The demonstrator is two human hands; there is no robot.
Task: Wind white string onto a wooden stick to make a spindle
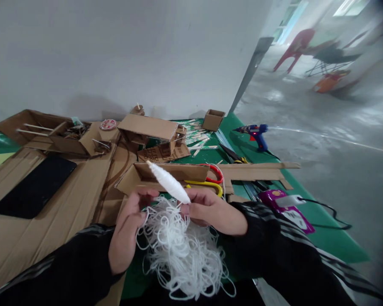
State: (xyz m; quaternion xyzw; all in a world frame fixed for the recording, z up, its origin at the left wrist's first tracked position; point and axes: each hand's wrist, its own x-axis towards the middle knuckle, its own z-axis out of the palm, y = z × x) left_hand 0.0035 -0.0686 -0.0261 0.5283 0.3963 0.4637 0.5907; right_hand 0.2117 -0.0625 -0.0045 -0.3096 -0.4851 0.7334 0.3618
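White string is wound thickly around a thin stick, making a spindle shape (169, 182) that tapers to a bare wooden tip at its upper left. My right hand (213, 210) is closed, pinching the lower end of this string-wound stick between thumb and fingers. Below it lies a large loose tangle of white string (185, 255), close to my body. At the tangle's upper left edge is my left hand (129, 229), its fingers curved and apart from the thumb, touching loops of string. Whether a strand lies between those fingertips is hard to see.
Behind my hands stands an open cardboard box (166, 172), beside red-handled and yellow-handled tools (215, 172). Cardboard structures (150, 127) and scattered wooden sticks (194, 136) lie farther back. A blue glue gun (257, 134), purple power strip (284, 208) and black tablet (35, 185) flank them.
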